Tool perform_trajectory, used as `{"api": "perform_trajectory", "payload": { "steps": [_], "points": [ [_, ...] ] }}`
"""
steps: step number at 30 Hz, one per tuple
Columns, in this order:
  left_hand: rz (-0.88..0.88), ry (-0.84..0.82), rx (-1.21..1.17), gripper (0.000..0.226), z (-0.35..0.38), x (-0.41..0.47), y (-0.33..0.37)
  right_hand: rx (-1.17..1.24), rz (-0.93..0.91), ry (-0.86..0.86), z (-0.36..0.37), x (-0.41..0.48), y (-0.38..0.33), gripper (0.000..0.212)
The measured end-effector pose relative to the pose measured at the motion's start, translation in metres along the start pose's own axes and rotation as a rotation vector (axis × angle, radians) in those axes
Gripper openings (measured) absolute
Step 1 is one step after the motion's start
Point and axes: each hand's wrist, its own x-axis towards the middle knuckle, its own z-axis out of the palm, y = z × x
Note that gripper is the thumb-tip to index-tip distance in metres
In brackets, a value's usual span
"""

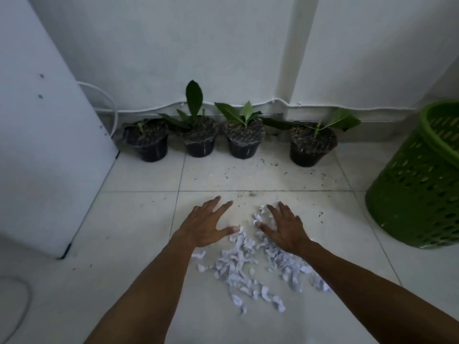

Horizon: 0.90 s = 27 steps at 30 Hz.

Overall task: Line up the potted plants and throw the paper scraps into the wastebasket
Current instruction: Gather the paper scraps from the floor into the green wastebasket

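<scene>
While four potted plants [231, 137] stood along the far wall, both splayed, empty hands, left hand [207, 225] and right hand [285, 228], bracketed the far end of the paper scraps [250, 266], whose pile trailed nearward, with the green wastebasket [419, 180] nearer the right hand.

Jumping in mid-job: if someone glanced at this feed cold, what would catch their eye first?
Probably the heap of crumpled white paper scraps on the pale tiled floor, with the left hand and right hand spread open at its far edge. Next, the perforated green plastic wastebasket at far right, then four black potted plants lined along the wall.
</scene>
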Motion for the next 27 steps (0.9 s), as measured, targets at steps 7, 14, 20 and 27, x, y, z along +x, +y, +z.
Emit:
{"api": "perform_trajectory", "payload": {
  "steps": [7, 14, 20, 27],
  "points": [
    [-0.024, -0.026, 0.103, 0.12, 0.023, -0.069, -0.053, -0.014, -0.453, -0.029, 0.033, -0.012, -0.023, 0.097],
    [-0.059, 0.05, 0.089, 0.128, 0.034, -0.087, -0.054, -0.161, -0.628, -0.084, 0.048, -0.016, -0.039, 0.113],
    [-0.105, 0.18, -0.147, 0.112, 0.061, -0.106, -0.041, -0.156, -0.642, -0.092, 0.054, -0.021, -0.061, 0.102],
    [0.024, 0.101, -0.207, 0.136, 0.061, -0.105, -0.041, -0.386, -0.727, -0.103, 0.035, -0.028, -0.072, 0.123]
  ]
}}
